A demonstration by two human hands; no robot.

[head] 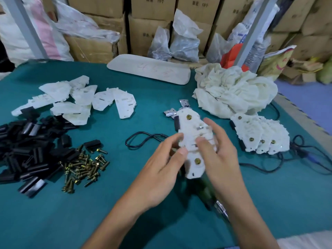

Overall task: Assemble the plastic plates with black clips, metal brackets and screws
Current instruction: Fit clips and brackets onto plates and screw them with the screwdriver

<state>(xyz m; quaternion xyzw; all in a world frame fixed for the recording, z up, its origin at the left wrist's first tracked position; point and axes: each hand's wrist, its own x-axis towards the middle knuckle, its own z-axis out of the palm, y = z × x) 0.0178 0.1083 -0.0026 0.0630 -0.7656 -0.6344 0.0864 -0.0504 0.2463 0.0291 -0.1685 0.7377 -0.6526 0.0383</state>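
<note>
2 hands on 1 assembled plate

both forearms reach in from the lower edge and meet over the middle of the teal counter [125, 203]. the left hand [161, 164] pinches the assembled plate [192, 133] at its left edge, thumb and forefinger closed on it. the right hand [221, 155] holds the other side, thumb pressed on the face, fingers [218, 130] spread along the right edge and behind it.

behind the counter, cardboard boxes [149, 8] are stacked shut, contents unseen. clear plastic bags [185, 38] lean against them holding something dark, too blurred to name.

the held plate is white plastic, ribbed and slotted, with 2 brass-coloured screw heads [188, 117] on its face and a black clip [177, 123] on its left rim. just beyond it, 2 shiny metal brackets [185, 102] lie flat. to the right is a fanned stack of finished plates [260, 135] beside a crumpled cream cloth [233, 90]. to the left are loose white plates [80, 99], a heap of black clips [27, 151] and a scatter of loose screws [84, 168].
</note>
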